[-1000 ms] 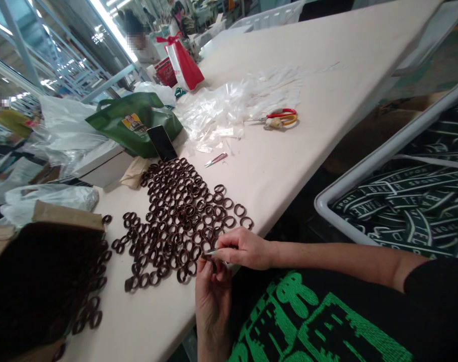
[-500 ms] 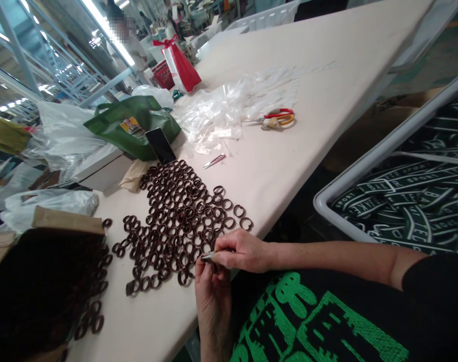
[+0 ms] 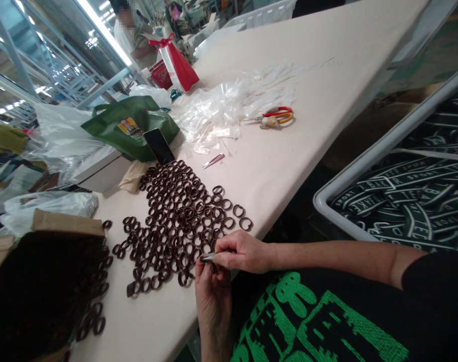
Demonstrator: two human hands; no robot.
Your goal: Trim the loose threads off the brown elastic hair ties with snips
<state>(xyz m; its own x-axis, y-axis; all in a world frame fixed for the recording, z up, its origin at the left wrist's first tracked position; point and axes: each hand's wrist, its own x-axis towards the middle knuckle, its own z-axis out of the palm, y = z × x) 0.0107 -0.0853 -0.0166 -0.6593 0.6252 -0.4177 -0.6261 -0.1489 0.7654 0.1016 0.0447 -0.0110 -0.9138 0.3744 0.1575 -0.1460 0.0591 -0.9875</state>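
My right hand (image 3: 246, 252) is closed on small thread snips (image 3: 208, 257), whose silver pointed tip shows past the thumb and forefinger. Right below it, my left hand (image 3: 214, 289) is closed with its fingertips up, pinching a dark brown ring (image 3: 214, 267) that is mostly hidden by the fingers. The snips' tip lies against the left fingertips; whether the blades are apart is too small to tell. Beyond both hands a wide heap of dark brown fabric-like rings (image 3: 183, 213) covers the tabletop (image 3: 274, 186), with a few single rings at its right edge.
An open carton (image 3: 68, 222) with rings beside it stands at left. Behind the heap are a phone (image 3: 159, 146), a green bag (image 3: 129, 128), pink-handled snips (image 3: 214, 161), scissors (image 3: 278, 116) and clear plastic (image 3: 221, 110). A bin (image 3: 323, 201) of printed straps stands right; a person (image 3: 133, 40) is at the back.
Both hands stay almost in place, the snips' tip still at the left fingertips. The view has shifted slightly, and the person at the back has changed posture.
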